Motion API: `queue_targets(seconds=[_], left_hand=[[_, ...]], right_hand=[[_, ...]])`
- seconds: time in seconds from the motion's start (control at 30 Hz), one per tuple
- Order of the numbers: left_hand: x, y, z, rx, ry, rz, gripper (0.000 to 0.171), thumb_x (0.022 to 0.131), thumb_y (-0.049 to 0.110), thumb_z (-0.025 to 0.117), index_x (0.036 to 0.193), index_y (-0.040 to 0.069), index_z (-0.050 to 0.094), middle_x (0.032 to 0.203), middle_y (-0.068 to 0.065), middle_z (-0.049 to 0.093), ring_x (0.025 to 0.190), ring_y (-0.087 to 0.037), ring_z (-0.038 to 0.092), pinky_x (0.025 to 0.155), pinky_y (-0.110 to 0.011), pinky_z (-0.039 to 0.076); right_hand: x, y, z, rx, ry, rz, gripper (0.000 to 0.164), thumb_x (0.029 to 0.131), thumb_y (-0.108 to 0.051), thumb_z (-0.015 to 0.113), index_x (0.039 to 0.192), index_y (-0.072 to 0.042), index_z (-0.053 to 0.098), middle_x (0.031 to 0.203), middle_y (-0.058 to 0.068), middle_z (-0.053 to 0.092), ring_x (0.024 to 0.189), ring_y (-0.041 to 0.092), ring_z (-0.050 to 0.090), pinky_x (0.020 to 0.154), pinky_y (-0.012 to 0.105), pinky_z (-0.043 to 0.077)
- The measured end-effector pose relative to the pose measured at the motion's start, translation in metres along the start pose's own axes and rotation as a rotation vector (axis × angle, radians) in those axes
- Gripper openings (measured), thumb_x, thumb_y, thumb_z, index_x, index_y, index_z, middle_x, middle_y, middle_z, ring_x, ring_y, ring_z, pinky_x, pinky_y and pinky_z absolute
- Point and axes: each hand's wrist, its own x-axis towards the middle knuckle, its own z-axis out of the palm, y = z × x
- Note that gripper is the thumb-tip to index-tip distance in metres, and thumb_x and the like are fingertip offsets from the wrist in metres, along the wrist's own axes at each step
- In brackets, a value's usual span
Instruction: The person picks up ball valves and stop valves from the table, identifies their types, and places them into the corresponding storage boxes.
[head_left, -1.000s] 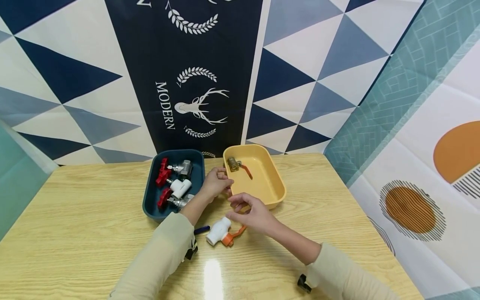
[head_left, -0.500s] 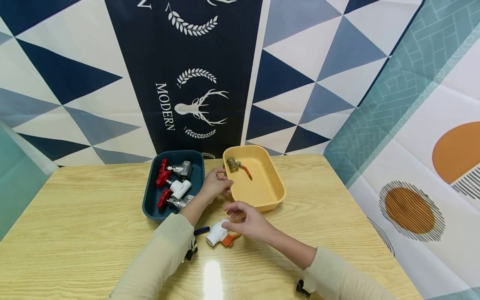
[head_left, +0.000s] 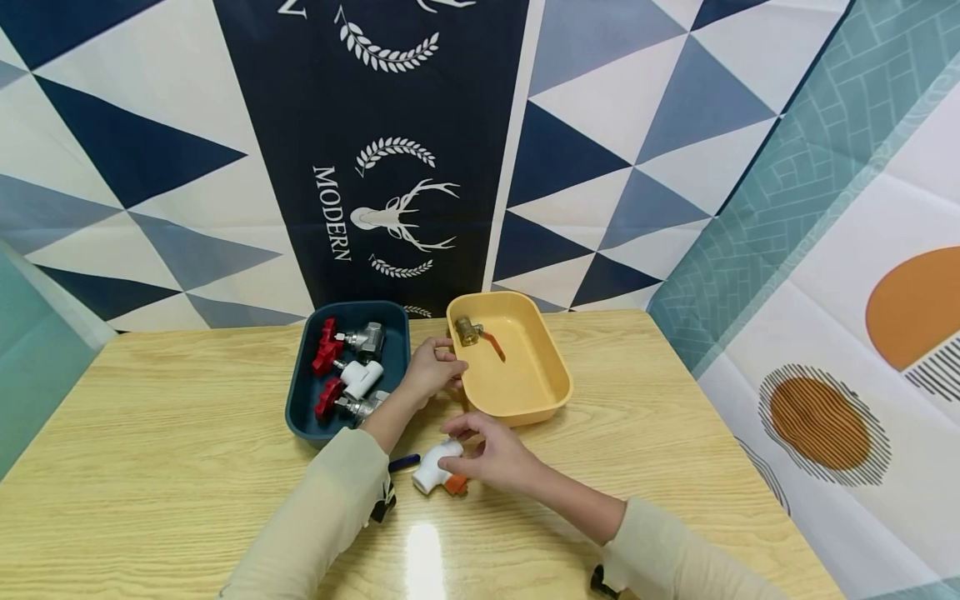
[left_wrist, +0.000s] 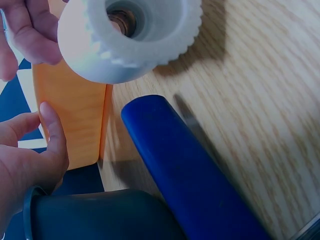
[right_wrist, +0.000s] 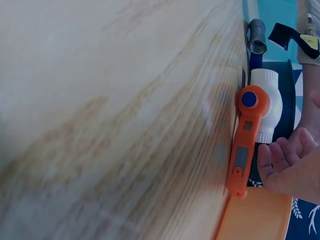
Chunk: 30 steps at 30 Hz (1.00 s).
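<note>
My left hand (head_left: 431,371) pinches the near-left rim of the yellow bin (head_left: 553,367), thumb against its side in the left wrist view. In front of the bin a white plastic ball valve (head_left: 435,468) with an orange lever (right_wrist: 242,150) lies on the table. My right hand (head_left: 497,454) hovers at this valve with loosely bent fingers and nothing gripped; in the head view it covers most of the lever. A blue lever handle (left_wrist: 185,170) lies to the valve's left, its grey metal valve body (right_wrist: 257,37) hidden by my left forearm in the head view.
A dark blue bin (head_left: 296,400) to the left holds several valves, including ones with red handwheels (head_left: 327,346) and a white tee-shaped body (head_left: 362,378). Inside the yellow bin sits a brass valve (head_left: 467,332) with a red lever. A patterned cloth wall (head_left: 405,125) stands behind the table.
My right hand has moved down and left from beside the yellow bin to the white ball valve, covering more of its orange lever. My left hand has stayed on the bin's rim.
</note>
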Motion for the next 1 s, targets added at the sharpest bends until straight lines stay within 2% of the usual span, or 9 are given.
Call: queue_targets(seconds=[0.33, 0.63, 1.0], left_hand=[[-0.0010, 0.0010, 0.0007, -0.001, 0.005, -0.004, 0.053, 0.084, 0.003, 0.066, 0.131, 0.003, 0.041, 0.105, -0.015, 0.053, 0.068, -0.014, 0.060, 0.076, -0.038, 0.056], [-0.0011, 0.0006, 0.0001, -0.008, -0.005, -0.006, 0.054, 0.084, 0.003, 0.066, 0.132, 0.003, 0.041, 0.107, -0.015, 0.053, 0.087, -0.029, 0.065, 0.077, -0.039, 0.056], [-0.0004, 0.0005, -0.0001, -0.015, 0.000, -0.001, 0.054, 0.084, 0.002, 0.065, 0.132, 0.002, 0.041, 0.102, -0.014, 0.053, 0.076, -0.021, 0.063, 0.073, -0.036, 0.056]], right_hand=[[0.0004, 0.0001, 0.0017, -0.037, 0.008, -0.017, 0.041, 0.082, -0.021, 0.072, 0.116, -0.003, 0.059, 0.116, 0.012, 0.060, 0.103, 0.023, 0.055, 0.074, 0.033, 0.051], [0.0012, 0.0036, 0.0026, -0.066, -0.008, -0.003, 0.040, 0.082, -0.022, 0.072, 0.116, -0.005, 0.059, 0.116, 0.005, 0.059, 0.102, 0.021, 0.056, 0.071, 0.021, 0.048], [0.0025, 0.0040, 0.0055, -0.090, -0.009, 0.006, 0.040, 0.080, -0.022, 0.074, 0.115, -0.008, 0.060, 0.113, 0.006, 0.057, 0.091, 0.019, 0.054, 0.068, 0.019, 0.047]])
